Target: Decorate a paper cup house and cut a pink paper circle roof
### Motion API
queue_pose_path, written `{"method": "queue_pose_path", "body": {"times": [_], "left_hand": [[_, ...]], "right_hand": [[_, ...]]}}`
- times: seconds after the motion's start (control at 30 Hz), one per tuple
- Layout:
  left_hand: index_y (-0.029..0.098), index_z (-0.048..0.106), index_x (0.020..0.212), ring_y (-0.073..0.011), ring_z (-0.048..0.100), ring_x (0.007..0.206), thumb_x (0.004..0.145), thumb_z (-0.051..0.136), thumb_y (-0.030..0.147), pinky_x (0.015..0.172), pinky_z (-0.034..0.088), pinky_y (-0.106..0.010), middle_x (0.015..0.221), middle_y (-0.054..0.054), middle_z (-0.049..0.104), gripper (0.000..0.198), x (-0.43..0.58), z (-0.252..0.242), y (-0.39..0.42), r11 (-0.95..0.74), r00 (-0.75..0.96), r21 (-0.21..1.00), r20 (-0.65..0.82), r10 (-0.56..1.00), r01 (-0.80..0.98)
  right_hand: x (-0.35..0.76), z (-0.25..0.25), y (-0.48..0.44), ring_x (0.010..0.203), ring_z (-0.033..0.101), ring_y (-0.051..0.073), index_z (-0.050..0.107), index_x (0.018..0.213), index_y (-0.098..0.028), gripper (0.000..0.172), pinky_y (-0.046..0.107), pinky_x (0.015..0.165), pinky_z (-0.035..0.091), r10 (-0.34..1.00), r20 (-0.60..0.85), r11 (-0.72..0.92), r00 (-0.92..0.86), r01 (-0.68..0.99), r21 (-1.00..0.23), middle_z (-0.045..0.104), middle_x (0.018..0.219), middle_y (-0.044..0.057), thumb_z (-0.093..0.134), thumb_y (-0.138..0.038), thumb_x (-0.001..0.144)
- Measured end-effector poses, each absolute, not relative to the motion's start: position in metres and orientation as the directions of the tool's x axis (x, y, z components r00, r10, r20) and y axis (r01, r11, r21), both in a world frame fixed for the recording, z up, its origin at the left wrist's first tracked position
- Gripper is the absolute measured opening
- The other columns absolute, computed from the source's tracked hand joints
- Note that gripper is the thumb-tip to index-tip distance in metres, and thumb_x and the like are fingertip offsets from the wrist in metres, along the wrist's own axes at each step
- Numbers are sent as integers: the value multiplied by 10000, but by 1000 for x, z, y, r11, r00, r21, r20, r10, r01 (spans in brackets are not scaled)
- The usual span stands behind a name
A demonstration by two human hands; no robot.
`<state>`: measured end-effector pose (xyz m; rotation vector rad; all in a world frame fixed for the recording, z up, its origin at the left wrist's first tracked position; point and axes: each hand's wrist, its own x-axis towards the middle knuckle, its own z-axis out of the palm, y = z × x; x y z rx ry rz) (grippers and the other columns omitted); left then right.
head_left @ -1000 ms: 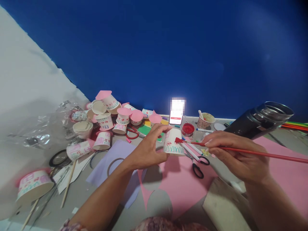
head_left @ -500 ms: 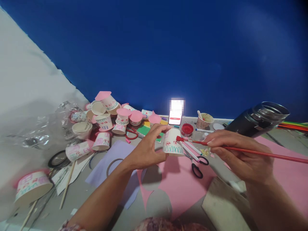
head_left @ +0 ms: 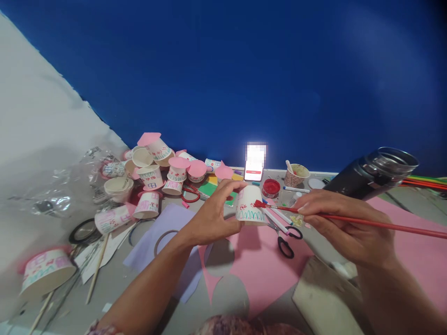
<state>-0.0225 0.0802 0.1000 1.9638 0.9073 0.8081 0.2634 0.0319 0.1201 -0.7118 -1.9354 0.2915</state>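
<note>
My left hand [head_left: 218,211] grips an upside-down white paper cup [head_left: 250,200] between thumb and fingers, above the table. Red dabs, a pink drawing and a green zigzag line mark its side. A red-handled paintbrush [head_left: 342,217] is pinched in my right hand [head_left: 349,223], and its red bristles touch the cup's right side. Behind the cup sits a small open jar of red paint [head_left: 271,187]. Black-handled scissors [head_left: 286,246] and several markers [head_left: 277,215] lie just right of and below the cup.
Several decorated cups with pink paper tops [head_left: 179,163] are piled at the left. A lit phone [head_left: 254,165] leans on the blue wall. A dark metal bottle [head_left: 370,174] stands at the right. Pink paper [head_left: 258,270] and purple paper [head_left: 167,232] lie in front.
The brush tip has moved slightly left and down on the cup's side, and more red shows there. My left hand holds the cup almost still.
</note>
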Motion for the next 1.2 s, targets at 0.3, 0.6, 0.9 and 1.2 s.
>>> {"method": "queue_pose_path", "body": {"times": [0.3, 0.6, 0.9, 1.2], "left_hand": [[315, 508, 1409, -307, 533, 1386, 774, 741, 144, 1164, 456, -521, 1465, -84, 548, 698, -21, 94, 82, -377, 522, 894, 209, 827, 240], [342, 472, 1491, -301, 496, 1437, 773, 727, 117, 1171, 481, -509, 1525, -82, 484, 794, -20, 89, 84, -355, 521, 920, 224, 824, 165], [339, 478, 1468, -298, 526, 1406, 761, 702, 82, 1174, 478, -515, 1515, -79, 478, 785, -19, 89, 83, -328, 541, 936, 211, 814, 129], [359, 488, 1464, -300, 501, 1425, 756, 707, 57, 1182, 475, -503, 1510, -61, 484, 800, -17, 88, 82, -326, 564, 942, 223, 795, 86]], "right_hand": [[269, 116, 29, 876, 770, 230, 793, 1039, -254, 295, 371, 809, 640, 627, 757, 759, -182, 361, -542, 801, 912, 27, 728, -28, 861], [266, 109, 28, 624, 701, 166, 811, 937, -248, 102, 290, 513, 574, 716, 694, 621, 79, 383, -684, 802, 845, 25, 752, -170, 910], [264, 111, 29, 668, 729, 178, 805, 893, -236, 82, 285, 586, 609, 713, 701, 629, 30, 414, -658, 784, 771, 19, 752, -176, 912], [262, 107, 30, 654, 732, 169, 813, 914, -247, 86, 282, 572, 603, 709, 704, 629, 28, 425, -651, 803, 836, 15, 757, -183, 914]]}}
